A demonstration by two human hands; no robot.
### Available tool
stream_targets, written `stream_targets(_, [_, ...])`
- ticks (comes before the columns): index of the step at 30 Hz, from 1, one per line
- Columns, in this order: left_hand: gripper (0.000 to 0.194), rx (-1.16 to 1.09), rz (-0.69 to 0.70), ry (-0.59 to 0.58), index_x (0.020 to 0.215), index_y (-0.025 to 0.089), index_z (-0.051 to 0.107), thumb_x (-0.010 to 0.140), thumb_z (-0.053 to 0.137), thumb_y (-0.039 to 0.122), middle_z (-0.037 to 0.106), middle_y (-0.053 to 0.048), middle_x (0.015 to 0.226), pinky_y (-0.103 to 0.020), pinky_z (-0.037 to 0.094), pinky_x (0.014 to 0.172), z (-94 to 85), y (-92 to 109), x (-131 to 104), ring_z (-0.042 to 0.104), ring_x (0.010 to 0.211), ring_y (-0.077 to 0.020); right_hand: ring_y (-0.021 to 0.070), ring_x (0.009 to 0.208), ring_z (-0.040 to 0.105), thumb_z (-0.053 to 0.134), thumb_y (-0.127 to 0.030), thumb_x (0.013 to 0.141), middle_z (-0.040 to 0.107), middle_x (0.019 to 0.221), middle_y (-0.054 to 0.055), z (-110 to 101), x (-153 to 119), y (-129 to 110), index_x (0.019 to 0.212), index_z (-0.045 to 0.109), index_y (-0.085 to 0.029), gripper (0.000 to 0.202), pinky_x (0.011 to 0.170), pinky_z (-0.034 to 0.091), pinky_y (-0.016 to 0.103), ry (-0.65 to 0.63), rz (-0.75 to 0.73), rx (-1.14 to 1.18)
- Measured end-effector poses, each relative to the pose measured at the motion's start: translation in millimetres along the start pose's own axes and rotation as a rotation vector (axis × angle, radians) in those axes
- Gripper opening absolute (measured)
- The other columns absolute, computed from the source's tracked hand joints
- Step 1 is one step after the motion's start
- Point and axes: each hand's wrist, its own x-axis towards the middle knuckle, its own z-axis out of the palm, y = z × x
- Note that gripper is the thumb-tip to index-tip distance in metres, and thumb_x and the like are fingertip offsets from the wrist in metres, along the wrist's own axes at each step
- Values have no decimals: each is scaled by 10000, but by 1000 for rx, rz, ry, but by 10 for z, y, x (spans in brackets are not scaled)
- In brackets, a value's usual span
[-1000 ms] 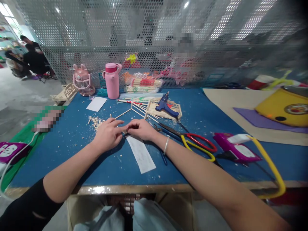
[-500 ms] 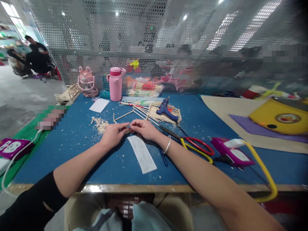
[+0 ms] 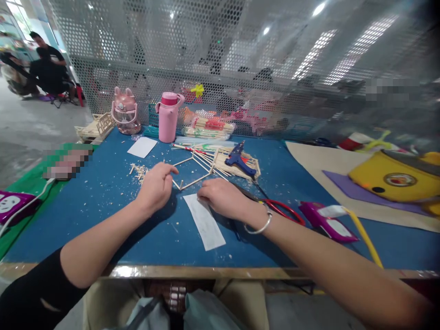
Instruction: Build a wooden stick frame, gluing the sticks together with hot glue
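Curled fingers show on my left hand [image 3: 157, 187], with the index finger pointing right; the thumb side is hidden. It hovers beside the near-left corner of a thin wooden stick frame [image 3: 196, 180] and close to a scatter of small wood bits [image 3: 139, 172]. My right hand [image 3: 222, 197] has its fingers bent down together at the top end of a white paper strip [image 3: 206, 225]. Whatever either hand pinches is too small or covered. Scissors with a red handle [image 3: 284, 211] lie partly under my right forearm.
A blue glue gun [image 3: 238, 160] rests on stick pieces at the back. Behind are a pink bottle [image 3: 167, 121], a rabbit-eared bottle [image 3: 125, 114] and bagged sticks [image 3: 208, 128]. A purple power strip [image 3: 328, 222] and a yellow bag [image 3: 385, 176] sit right.
My hands, fingertips together before, have moved apart, the left one leftward and the right one rightward and down. The near part of the stick frame now shows between them.
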Motion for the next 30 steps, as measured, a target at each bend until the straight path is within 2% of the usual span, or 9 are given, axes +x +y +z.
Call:
stream_targets(2, [282,59,99,-254,861,191,658,779,391,155,693,-36,841,-294,486,744,0,117,-69,634,799,-176,134,636,499,478,-152,811,618,698,53,5,12,30,720,655,-153,199,574,238,264,12,-4,-29])
stream_targets(4, [269,171,152,-466,950,219,638,808,413,253,695,-43,858,-308,492,687,47,213,-131,643,777,-201,136,637,488,476,-140,810,612,688,48,22,11,64,714,649,-153,198,576,218,274,8,0,-41])
stream_targets(6, [299,279,148,-558,1010,230,607,834,405,364,693,-61,844,-316,489,642,112,259,-156,648,756,-225,137,636,476,470,-141,817,606,681,46,56,-2,82,696,638,-149,208,586,208,283,2,9,-35])
stream_targets(9, [339,377,125,-639,938,226,611,829,405,471,684,-74,775,-318,482,614,178,251,-122,652,734,-249,137,641,456,435,-131,842,592,677,50,125,-36,71,684,621,-137,245,619,206,293,45,0,-39])
stream_targets(13, [330,421,118,-690,820,227,631,810,430,488,679,-72,731,-321,480,602,185,231,-45,653,727,-261,144,634,430,412,-120,856,569,671,51,192,-89,43,678,597,-134,257,649,199,306,95,-44,-79])
stream_targets(19, [355,441,91,-708,906,247,654,794,446,512,683,-91,755,-346,483,602,172,277,-4,651,758,-286,145,617,397,396,-118,857,541,647,43,211,-66,50,661,581,-138,271,653,183,313,156,-30,-93])
stream_targets(23, [350,447,60,-719,899,250,659,792,456,514,684,-87,768,-326,481,621,171,293,-6,650,774,-267,141,602,384,397,-119,852,535,636,39,202,-40,46,647,579,-139,275,650,175,315,145,-90,-97])
stream_targets(26, [358,456,49,-726,906,242,658,792,456,515,682,-88,771,-311,479,630,166,303,-5,649,787,-259,137,598,386,394,-124,848,542,640,42,204,-35,59,652,582,-136,272,645,172,312,168,-51,-81])
stream_targets(30, [340,448,41,-722,922,249,654,796,461,500,682,-87,782,-321,483,631,162,317,-5,650,790,-267,134,594,387,413,-130,828,546,632,41,209,-23,72,639,577,-135,251,639,168,310,124,-81,-60])
